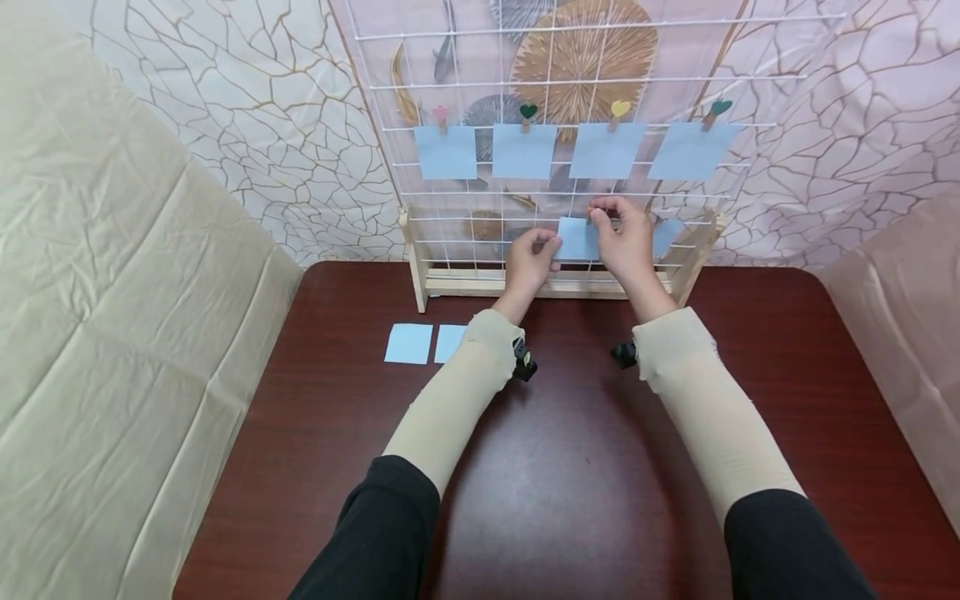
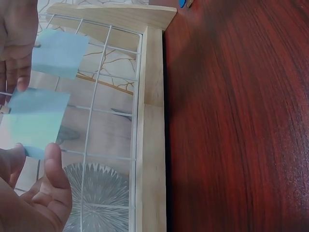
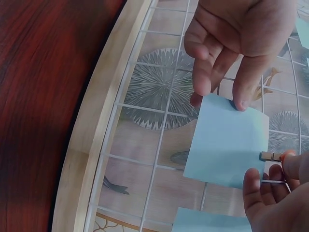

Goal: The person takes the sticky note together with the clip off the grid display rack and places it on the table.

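Observation:
Against the white wire grid, a light blue paper card hangs in the lower row between my two hands. My left hand pinches the card's left edge between thumb and fingers. At the card's top edge, my right hand pinches a small wooden clothespin; a bit of orange shows at its end under the fingertips. The clothespin's jaws meet the card's edge. Another blue card hangs on the grid just right of my right hand, partly covered by it.
Several blue cards hang in an upper row under heart-topped clothespins. Two loose cards lie on the dark red table, one partly behind my left sleeve. A wooden stand supports the grid. Something small and blue shows at the left wrist view's top.

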Motion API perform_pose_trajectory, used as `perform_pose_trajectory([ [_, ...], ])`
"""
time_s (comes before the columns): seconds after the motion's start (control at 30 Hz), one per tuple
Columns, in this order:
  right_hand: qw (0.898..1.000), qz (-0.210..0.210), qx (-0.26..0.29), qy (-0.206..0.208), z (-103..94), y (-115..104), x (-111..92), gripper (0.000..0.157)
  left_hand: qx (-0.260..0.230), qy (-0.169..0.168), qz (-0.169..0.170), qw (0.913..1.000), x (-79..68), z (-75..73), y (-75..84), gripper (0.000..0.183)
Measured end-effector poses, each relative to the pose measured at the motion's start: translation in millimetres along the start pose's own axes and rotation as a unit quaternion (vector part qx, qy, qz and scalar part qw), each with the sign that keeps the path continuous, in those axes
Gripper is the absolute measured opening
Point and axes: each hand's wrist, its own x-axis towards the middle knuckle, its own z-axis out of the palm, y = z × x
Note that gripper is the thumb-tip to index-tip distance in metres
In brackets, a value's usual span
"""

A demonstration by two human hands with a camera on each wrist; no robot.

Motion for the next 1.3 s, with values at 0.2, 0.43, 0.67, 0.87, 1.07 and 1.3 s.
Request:
perform_pose_trajectory([
  [0.2, 1.000, 0.012, 0.015, -0.005, 1.6, 1, -2, 0.025, 0.002, -0.007, 0.007, 1.0000, -1.1, -5.1, -3.2, 0.018],
  [0.43, 0.998, 0.026, 0.046, -0.021, -2.7, -2, -6, 0.027, -0.018, -0.020, 0.025, 0.9993, -5.8, -11.5, -8.4, 0.017],
  [0.67, 0.997, 0.039, 0.059, -0.027, -5.6, -6, -8, 0.029, -0.036, -0.024, 0.034, 0.9985, -7.5, -16.2, -15.1, 0.019],
  [0.87, 0.997, 0.040, 0.067, -0.010, -8.8, -7, -11, 0.028, -0.007, -0.022, 0.056, 0.9982, -11.2, -24.6, -19.3, 0.020],
  [1.07, 0.996, 0.038, 0.075, -0.001, -16.2, -7, -16, 0.027, -0.005, -0.018, 0.071, 0.9973, -16.1, -29.1, -19.4, 0.019],
  [1.3, 0.993, 0.063, 0.095, -0.027, -22.2, -1, -24, 0.027, 0.000, -0.012, 0.083, 0.9965, -20.3, -32.1, -19.9, 0.019],
])
